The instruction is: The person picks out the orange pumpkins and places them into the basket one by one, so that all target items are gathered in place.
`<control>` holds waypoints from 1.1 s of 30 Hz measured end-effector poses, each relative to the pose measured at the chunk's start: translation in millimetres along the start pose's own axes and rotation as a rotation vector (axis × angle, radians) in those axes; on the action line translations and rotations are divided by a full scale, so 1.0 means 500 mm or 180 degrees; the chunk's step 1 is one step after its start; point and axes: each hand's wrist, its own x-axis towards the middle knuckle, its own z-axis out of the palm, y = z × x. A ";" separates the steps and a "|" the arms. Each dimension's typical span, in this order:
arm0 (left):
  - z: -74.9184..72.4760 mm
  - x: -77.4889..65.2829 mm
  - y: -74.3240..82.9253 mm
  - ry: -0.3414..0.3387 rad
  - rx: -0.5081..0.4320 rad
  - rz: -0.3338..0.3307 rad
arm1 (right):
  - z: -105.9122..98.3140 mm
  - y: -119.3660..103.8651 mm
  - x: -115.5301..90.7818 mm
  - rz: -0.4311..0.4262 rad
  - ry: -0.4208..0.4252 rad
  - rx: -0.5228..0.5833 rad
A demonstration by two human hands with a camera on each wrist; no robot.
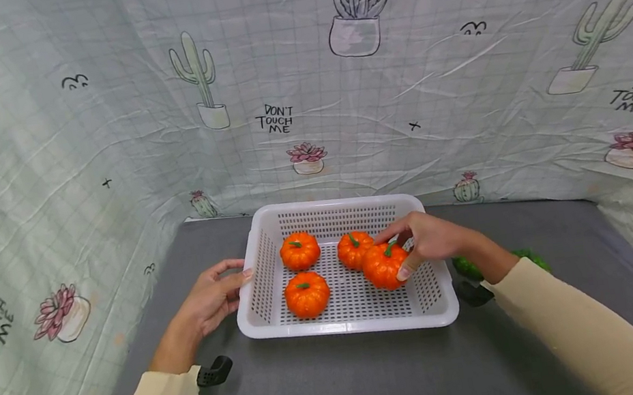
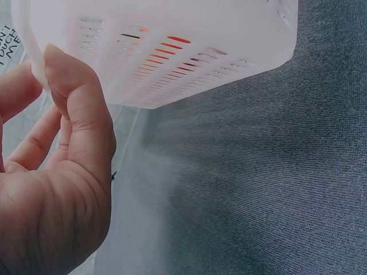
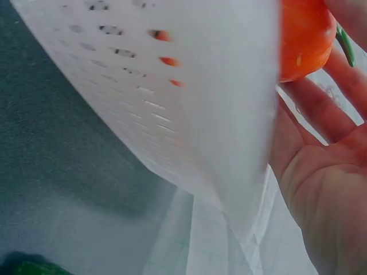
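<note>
A white perforated plastic basket stands on the grey table. Its left rim is pinched between the thumb and fingers of my left hand, which the left wrist view shows close up at the basket's edge. Over the basket's right side, my right hand grips a small orange pumpkin with a green stem, thumb on the near side and fingers behind. A second pumpkin lies just behind it, partly overlapped. Two more, a rear pumpkin and a front pumpkin, sit in the left half.
Green bumpy objects lie on the table right of the basket, partly hidden under my right arm. Cloth walls printed with cacti enclose the back and sides. The grey table extends in front of the basket.
</note>
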 end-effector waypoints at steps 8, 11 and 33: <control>0.000 -0.003 -0.004 0.0024 0.0010 -0.0060 | 0.035 0.002 0.007 -0.0100 -0.0213 -0.0242; -0.002 -0.006 -0.004 0.0012 0.0016 -0.0052 | 0.051 0.001 0.012 -0.0157 -0.0236 -0.0306; -0.006 -0.013 -0.001 -0.0048 -0.0005 -0.0020 | 0.110 -0.006 0.033 0.0049 -0.0491 -0.0993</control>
